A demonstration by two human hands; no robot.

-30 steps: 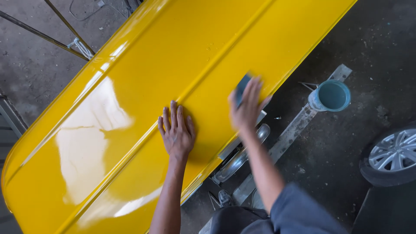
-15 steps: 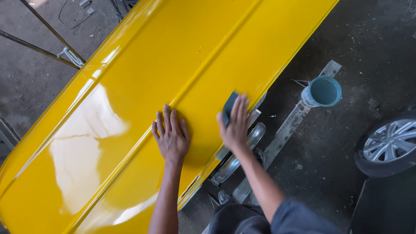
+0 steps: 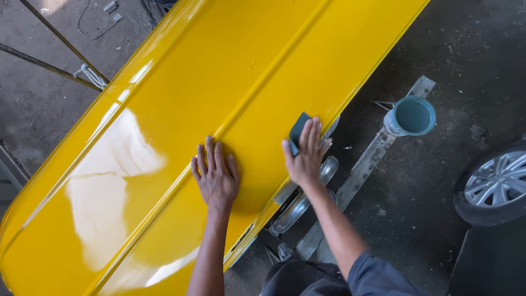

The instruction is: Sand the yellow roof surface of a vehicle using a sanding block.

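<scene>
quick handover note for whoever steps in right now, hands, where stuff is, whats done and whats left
Left hand: flat, fingers spread, on the yellow panel, holding nothing.
Right hand: presses a dark sanding pad onto the panel near its right edge.
Blue-grey bucket stands on the floor to the right, beside a wheel.
Done: the panel looks glossy all over; which parts are already rubbed cannot be told.
Left: likely working the pad over the rest of the panel.

Right hand [image 3: 304, 156] presses pad [image 3: 298, 131] (dark) on yellow panel [image 3: 181, 159].
</scene>
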